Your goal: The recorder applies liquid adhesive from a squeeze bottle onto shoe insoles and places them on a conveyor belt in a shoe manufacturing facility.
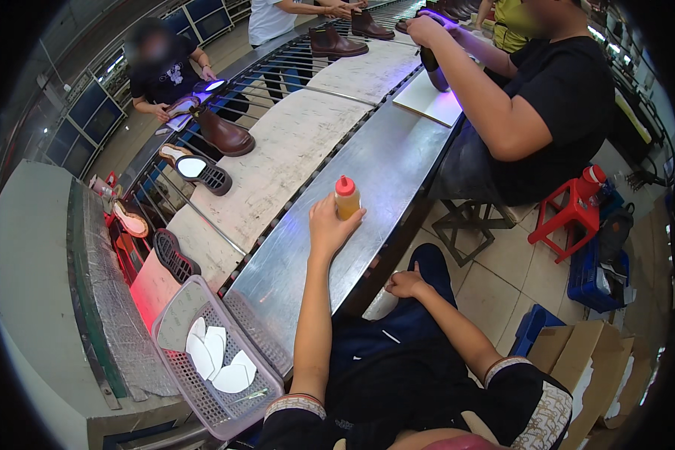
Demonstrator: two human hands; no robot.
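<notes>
My left hand [330, 229] is wrapped round a squeeze bottle [347, 201] with a red cap and yellowish liquid inside. The bottle stands upright at the metal worktop [292, 259]. My right hand [406, 284] lies at my thigh with its fingers curled in, and no object shows in it. Left of the worktop, on the conveyor [232, 202], are a dark shoe sole [174, 256], another sole with a white pad [204, 174] and a brown boot [225, 135].
A grey plastic basket [266, 322] holding white cut pieces [232, 373] stands at the near left. Another person [502, 97] sits at the right, handling a boot under violet light. Farther off are more boots [336, 43], a red stool [566, 217] and cardboard boxes [585, 356].
</notes>
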